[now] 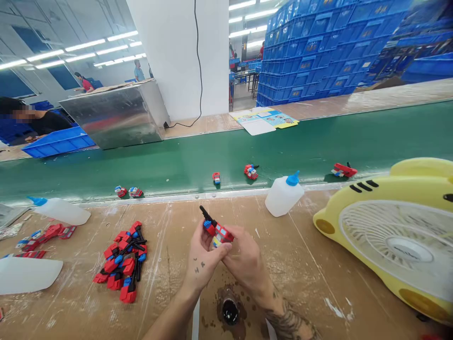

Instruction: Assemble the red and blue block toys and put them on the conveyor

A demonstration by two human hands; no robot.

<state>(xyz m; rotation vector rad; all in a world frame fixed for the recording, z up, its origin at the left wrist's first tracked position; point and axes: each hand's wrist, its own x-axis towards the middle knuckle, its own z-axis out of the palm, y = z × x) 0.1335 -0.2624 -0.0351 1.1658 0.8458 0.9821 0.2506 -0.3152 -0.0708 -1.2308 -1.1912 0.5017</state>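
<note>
Head camera: two bare hands meet over a brown bench [163, 283]. The left hand [201, 259] and the right hand [247, 257] each have a closed grip on one small red toy [222, 232], which has blue parts and a black bar pointing away from the person. The toy sits between the fingers of both hands, above the bench. Left of the hands lies a loose pile of red, blue and black pieces [128, 267]. Beyond, to the right, stands a white bottle [283, 198] with a blue cap, near a yellow fan [392, 233]. A green belt [177, 163] runs behind, carrying more small toys [251, 172].
</note>
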